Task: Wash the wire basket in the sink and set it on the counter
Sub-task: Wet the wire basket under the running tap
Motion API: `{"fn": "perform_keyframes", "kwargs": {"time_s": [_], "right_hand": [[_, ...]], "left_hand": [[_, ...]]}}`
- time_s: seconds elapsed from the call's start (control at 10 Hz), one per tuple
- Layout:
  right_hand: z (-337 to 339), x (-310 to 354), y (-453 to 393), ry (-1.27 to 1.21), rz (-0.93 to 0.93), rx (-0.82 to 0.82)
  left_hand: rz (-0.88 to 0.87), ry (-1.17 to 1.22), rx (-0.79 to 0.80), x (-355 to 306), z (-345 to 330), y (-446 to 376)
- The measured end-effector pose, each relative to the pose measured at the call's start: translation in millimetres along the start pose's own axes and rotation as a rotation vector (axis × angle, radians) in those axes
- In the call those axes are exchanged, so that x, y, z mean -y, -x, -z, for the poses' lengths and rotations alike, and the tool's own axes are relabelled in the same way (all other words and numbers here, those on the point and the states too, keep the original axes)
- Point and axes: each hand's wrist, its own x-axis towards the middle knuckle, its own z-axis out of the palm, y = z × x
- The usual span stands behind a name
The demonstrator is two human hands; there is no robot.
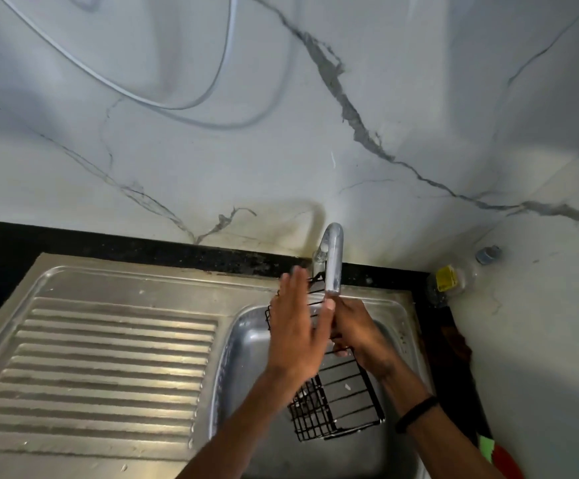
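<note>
Marble wall (419,98) behind steel sink (243,344), tap (333,261) over wire basket (336,406), left hand (298,337) spread flat, hiding basket top, right hand (360,333) gripping its rim, plastic bottle (454,278) blurry in corner.

Probably a home kitchen: steel sink (398,316) with drainboard (108,368), tap (333,261), marble-patterned wall (281,150).

Bare forearms, black band (416,413) on right wrist

Right hand (357,335) gripping wire basket (336,406) over sink (243,340), left hand (296,335) flat against it
</note>
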Motion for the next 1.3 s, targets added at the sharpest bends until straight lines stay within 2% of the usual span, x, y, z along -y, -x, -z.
{"fn": "perform_keyframes", "kwargs": {"time_s": [0.1, 0.2, 0.3, 0.4, 0.5, 0.6, 0.7, 0.8, 1.0, 1.1, 1.3], "right_hand": [[7, -3, 17, 0.122, 0.105, -0.027], [21, -7, 30, -0.096, 0.030, -0.063], [37, -19, 33, -0.045, 0.042, -0.154], [39, -27, 36, 0.032, 0.067, -0.226], [37, -32, 38, 0.070, 0.116, -0.187], [33, -35, 44, 0.286, 0.312, -0.203], [27, -36, 55, 0.331, 0.415, -0.169], [19, -44, 61, 0.361, 0.426, -0.134], [18, -53, 66, 0.414, 0.438, -0.122], [21, -58, 58, 0.484, 0.416, -0.106], [12, -62, 45, 0.668, 0.520, -0.074]], "left_hand": [[-0.127, -0.410, 0.129, -30, -13, -5], [-0.139, -0.587, 0.205, -58, -16, -12], [-0.139, -0.630, 0.203, -80, -22, -16], [-0.181, -0.580, 0.212, -78, -23, -28], [0.054, -0.385, 0.367, -62, -12, -38], [0.217, -0.110, 0.470, -47, 5, -52], [0.446, 0.222, 0.668, -18, 20, -68], [0.537, 0.313, 0.682, -5, 32, -67], [0.704, 0.358, 0.659, 41, 4, -65], [0.792, 0.395, 0.584, 29, 12, -53], [0.828, 0.404, 0.577, 18, 27, -45]]}}
